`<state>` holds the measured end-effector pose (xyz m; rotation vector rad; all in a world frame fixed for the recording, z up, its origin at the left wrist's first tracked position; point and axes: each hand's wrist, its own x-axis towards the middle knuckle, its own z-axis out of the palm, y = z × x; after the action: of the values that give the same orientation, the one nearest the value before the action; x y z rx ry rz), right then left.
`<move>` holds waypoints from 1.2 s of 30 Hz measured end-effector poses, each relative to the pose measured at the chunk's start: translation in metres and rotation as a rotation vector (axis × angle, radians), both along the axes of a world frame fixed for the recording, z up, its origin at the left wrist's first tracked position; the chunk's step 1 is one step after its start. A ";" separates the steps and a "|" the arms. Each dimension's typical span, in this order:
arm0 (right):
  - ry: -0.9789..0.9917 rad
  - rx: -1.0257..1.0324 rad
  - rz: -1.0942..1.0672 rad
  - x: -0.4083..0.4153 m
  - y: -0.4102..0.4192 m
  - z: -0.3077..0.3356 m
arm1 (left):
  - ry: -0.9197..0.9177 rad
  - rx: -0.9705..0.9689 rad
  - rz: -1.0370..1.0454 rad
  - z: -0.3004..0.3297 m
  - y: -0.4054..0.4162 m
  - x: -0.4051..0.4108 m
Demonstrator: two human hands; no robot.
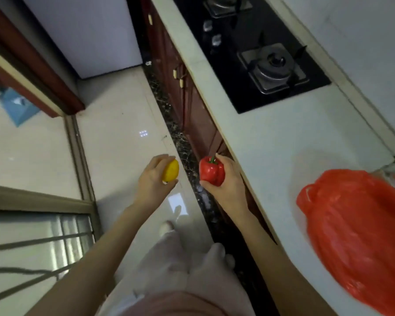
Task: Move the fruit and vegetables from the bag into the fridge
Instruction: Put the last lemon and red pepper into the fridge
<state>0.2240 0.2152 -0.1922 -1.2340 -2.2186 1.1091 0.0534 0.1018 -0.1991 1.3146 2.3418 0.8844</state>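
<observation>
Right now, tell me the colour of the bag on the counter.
The bag is red-orange, translucent plastic; the head view shows it.

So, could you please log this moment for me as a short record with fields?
left hand: holds a yellow lemon
right hand: holds a red bell pepper
bag: red plastic bag lying on the white counter
stove: black gas hob set in the counter
fridge: none clearly recognisable

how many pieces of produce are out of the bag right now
2: a lemon in the left hand, a red pepper in the right hand. The bag may hide more.
</observation>
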 end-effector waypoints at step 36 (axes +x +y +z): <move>0.263 0.257 0.613 -0.688 0.283 0.116 | 0.186 0.257 0.555 0.113 0.200 -0.611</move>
<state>-0.4640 0.4986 -0.0762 -0.2783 -2.4850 1.0599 -0.5573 0.3017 -0.0864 0.8567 2.8826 1.3060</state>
